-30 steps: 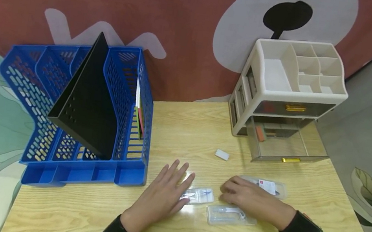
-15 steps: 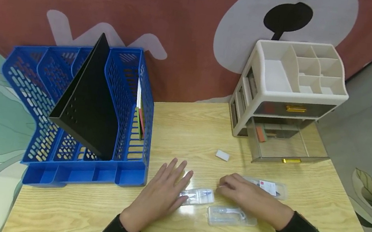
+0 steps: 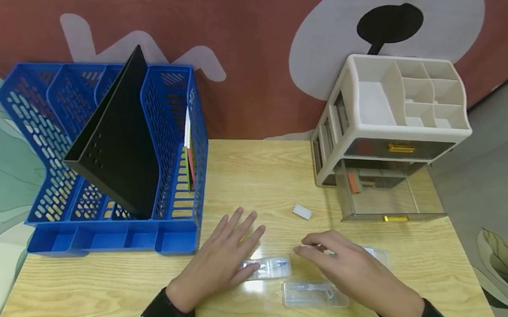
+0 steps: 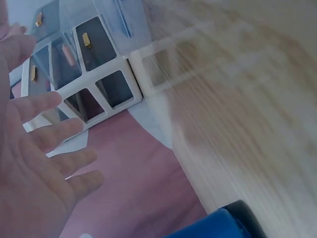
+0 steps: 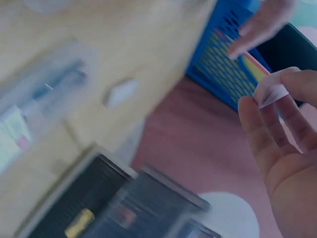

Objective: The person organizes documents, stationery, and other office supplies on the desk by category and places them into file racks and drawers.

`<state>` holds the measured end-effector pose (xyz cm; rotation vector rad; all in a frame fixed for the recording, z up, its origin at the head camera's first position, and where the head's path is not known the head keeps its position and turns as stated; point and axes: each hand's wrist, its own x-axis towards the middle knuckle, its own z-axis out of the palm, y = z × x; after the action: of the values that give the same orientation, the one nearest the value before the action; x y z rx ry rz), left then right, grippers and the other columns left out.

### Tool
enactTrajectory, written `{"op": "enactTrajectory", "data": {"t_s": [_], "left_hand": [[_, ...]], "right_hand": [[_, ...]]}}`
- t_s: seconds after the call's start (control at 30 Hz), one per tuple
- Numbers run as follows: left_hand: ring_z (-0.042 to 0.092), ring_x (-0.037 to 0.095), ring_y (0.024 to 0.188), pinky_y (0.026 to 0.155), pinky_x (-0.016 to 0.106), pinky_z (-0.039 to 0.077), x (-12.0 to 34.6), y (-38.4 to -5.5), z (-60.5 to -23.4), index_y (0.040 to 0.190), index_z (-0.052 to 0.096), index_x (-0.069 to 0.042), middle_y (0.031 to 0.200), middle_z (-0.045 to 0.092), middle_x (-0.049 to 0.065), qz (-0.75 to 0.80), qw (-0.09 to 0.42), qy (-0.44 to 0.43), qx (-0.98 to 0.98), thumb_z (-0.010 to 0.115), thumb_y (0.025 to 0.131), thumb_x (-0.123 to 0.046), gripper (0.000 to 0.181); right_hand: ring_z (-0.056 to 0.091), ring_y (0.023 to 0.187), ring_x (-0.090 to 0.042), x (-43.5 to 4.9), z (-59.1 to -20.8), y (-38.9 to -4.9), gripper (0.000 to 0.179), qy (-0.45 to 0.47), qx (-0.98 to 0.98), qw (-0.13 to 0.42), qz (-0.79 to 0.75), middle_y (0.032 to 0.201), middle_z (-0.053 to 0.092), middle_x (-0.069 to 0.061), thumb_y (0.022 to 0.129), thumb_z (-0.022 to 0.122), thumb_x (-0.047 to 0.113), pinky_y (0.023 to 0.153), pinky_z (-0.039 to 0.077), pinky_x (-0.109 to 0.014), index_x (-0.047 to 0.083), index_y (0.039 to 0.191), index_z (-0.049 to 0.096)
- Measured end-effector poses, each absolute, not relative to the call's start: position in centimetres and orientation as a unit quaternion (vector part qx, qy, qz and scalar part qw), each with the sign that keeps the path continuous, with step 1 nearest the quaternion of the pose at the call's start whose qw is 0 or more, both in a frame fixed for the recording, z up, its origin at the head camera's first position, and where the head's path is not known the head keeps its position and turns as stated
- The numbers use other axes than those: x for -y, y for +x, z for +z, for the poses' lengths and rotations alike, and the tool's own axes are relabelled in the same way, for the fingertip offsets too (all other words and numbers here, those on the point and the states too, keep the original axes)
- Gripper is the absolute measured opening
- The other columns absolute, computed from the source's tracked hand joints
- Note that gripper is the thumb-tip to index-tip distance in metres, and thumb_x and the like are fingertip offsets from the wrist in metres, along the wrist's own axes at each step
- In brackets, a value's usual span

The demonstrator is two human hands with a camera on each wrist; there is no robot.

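Observation:
My left hand (image 3: 218, 262) is held palm down with its fingers spread, the thumb over the left end of a clear plastic case (image 3: 275, 268). In the left wrist view the same hand (image 4: 34, 158) has straight, separate fingers. My right hand (image 3: 355, 270) is over the table between the clear cases. The right wrist view shows its thumb and fingertips pinching a small, curled, whitish translucent piece (image 5: 273, 94). Below that hand lies a second clear case (image 3: 308, 295). A third clear case (image 3: 379, 255), with a white label, is partly hidden behind the hand.
A white eraser-like block (image 3: 302, 212) lies farther back. At the right stands a white desk organizer (image 3: 359, 135) with its clear lower drawer (image 3: 389, 204) pulled out. A blue file rack (image 3: 111, 236) holding a black folder (image 3: 124, 145) stands at the left.
My right hand has lifted and turned, its fingertips now pinched together more visibly, and it covers more of the labelled case. My left hand has barely moved.

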<state>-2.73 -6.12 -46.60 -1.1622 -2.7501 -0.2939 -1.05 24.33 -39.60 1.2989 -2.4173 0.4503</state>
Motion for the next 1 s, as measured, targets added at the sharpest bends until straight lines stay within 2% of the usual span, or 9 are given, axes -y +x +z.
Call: {"op": "enactTrajectory", "data": {"t_s": [0.23, 0.47, 0.57, 0.73, 0.87, 0.9, 1.0], "left_hand": [[0.010, 0.041, 0.160, 0.125, 0.060, 0.026, 6.3, -3.3, -46.4, 0.164, 0.031, -0.020, 0.172, 0.022, 0.012, -0.107, 0.035, -0.353, 0.929, 0.059, 0.098, -0.059, 0.081], [0.007, 0.041, 0.160, 0.125, 0.062, 0.025, 7.1, -3.4, -46.7, 0.168, 0.014, -0.021, 0.173, 0.016, 0.014, -0.128, 0.030, -0.344, 0.930, 0.062, 0.095, -0.061, 0.096], [0.010, 0.043, 0.159, 0.123, 0.063, 0.027, 7.3, -3.4, -46.6, 0.167, 0.016, -0.020, 0.172, 0.019, 0.016, -0.134, 0.037, -0.347, 0.928, 0.062, 0.094, -0.060, 0.095], [0.013, 0.045, 0.158, 0.123, 0.064, 0.027, 7.6, -3.6, -46.7, 0.166, 0.024, -0.019, 0.171, 0.021, 0.017, -0.128, 0.041, -0.348, 0.928, 0.062, 0.094, -0.060, 0.091], [0.015, 0.045, 0.158, 0.122, 0.064, 0.029, 7.8, -3.7, -46.8, 0.165, 0.027, -0.019, 0.172, 0.021, 0.016, -0.117, 0.040, -0.347, 0.930, 0.062, 0.094, -0.061, 0.089], [0.016, 0.045, 0.158, 0.122, 0.064, 0.030, 7.9, -3.7, -46.9, 0.165, 0.028, -0.019, 0.172, 0.021, 0.016, -0.116, 0.040, -0.347, 0.930, 0.063, 0.094, -0.061, 0.089], [0.018, 0.046, 0.157, 0.121, 0.064, 0.031, 8.1, -3.7, -46.9, 0.164, 0.029, -0.019, 0.171, 0.023, 0.016, -0.117, 0.041, -0.346, 0.930, 0.065, 0.093, -0.060, 0.089]], "right_hand": [[0.070, 0.095, -0.019, -25.8, -36.0, -1.9, 0.040, 0.432, 0.848, 0.253, 0.174, 0.110, 0.071, -0.008, 0.114, 0.037, 0.021, 0.074, 0.059, -0.030, 0.010, 0.123, 0.074], [0.069, 0.098, -0.022, -27.8, -34.8, -3.1, 0.041, 0.403, 0.862, 0.267, 0.151, 0.110, 0.071, -0.010, 0.113, 0.040, 0.026, 0.080, 0.056, -0.028, 0.007, 0.122, 0.076], [0.070, 0.096, -0.023, -28.7, -34.6, -3.6, 0.043, 0.389, 0.872, 0.263, 0.138, 0.111, 0.071, -0.012, 0.113, 0.040, 0.029, 0.079, 0.057, -0.030, 0.007, 0.121, 0.075], [0.070, 0.086, -0.028, -30.5, -34.4, -4.9, 0.053, 0.353, 0.896, 0.240, 0.121, 0.107, 0.068, -0.016, 0.113, 0.034, 0.038, 0.066, 0.059, -0.042, 0.003, 0.118, 0.073], [0.069, 0.082, -0.031, -31.9, -34.7, -6.3, 0.059, 0.322, 0.913, 0.224, 0.115, 0.103, 0.068, -0.017, 0.111, 0.032, 0.043, 0.064, 0.060, -0.048, 0.001, 0.115, 0.073], [0.069, 0.080, -0.031, -32.2, -34.8, -6.6, 0.054, 0.315, 0.916, 0.219, 0.114, 0.101, 0.068, -0.017, 0.110, 0.036, 0.041, 0.062, 0.060, -0.048, 0.001, 0.114, 0.073], [0.065, 0.073, -0.028, -33.0, -35.1, -7.8, 0.024, 0.299, 0.927, 0.196, 0.111, 0.094, 0.067, -0.017, 0.100, 0.069, 0.021, 0.057, 0.058, -0.046, -0.001, 0.110, 0.072]]}}
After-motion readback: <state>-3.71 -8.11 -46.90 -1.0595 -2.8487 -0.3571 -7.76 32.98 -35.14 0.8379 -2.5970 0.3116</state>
